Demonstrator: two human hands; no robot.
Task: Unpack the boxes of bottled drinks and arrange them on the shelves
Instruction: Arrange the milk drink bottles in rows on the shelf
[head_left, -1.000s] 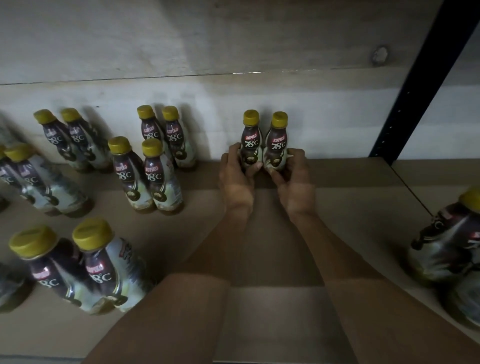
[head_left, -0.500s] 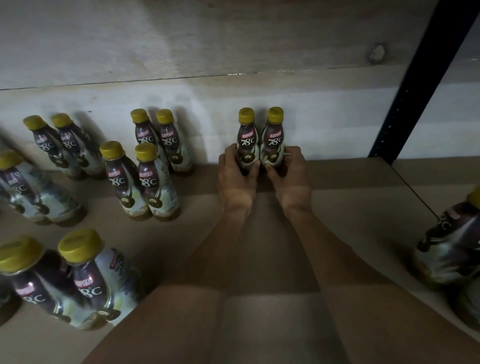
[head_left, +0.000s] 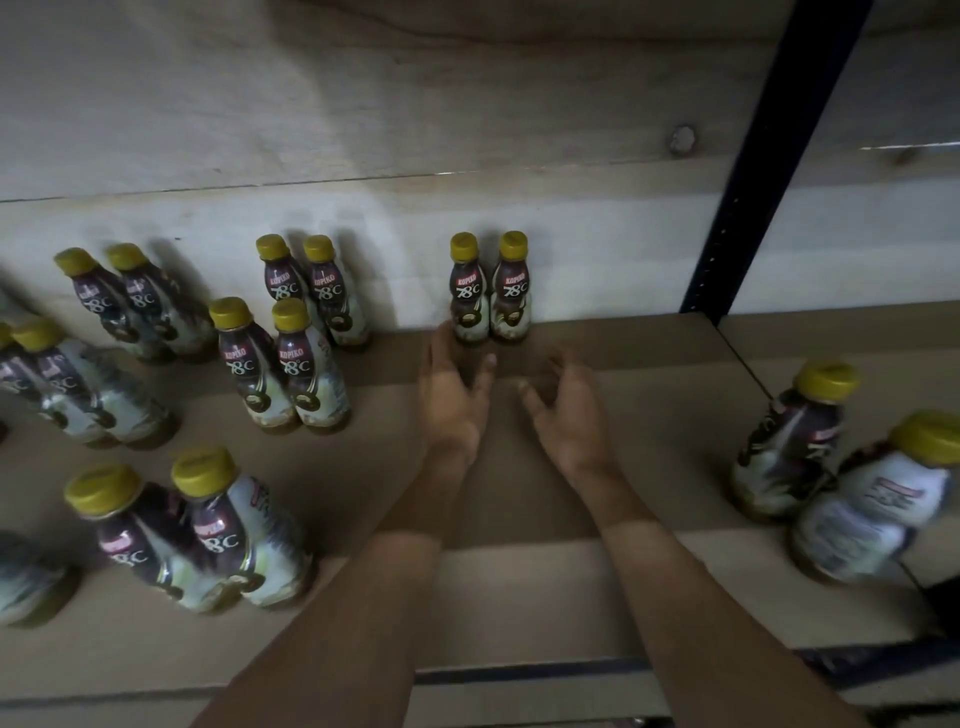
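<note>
Bottle pair (head_left: 489, 291) stands upright just beyond left hand (head_left: 449, 400) and right hand (head_left: 569, 410) fingers (head_left: 485, 370).

Bottles (head_left: 21, 577) at the left edge are cropped.

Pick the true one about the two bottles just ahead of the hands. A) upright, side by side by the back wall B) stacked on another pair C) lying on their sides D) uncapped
A: the two bottles stand upright on the shelf, yellow caps on, side by side at the back wall.
</note>
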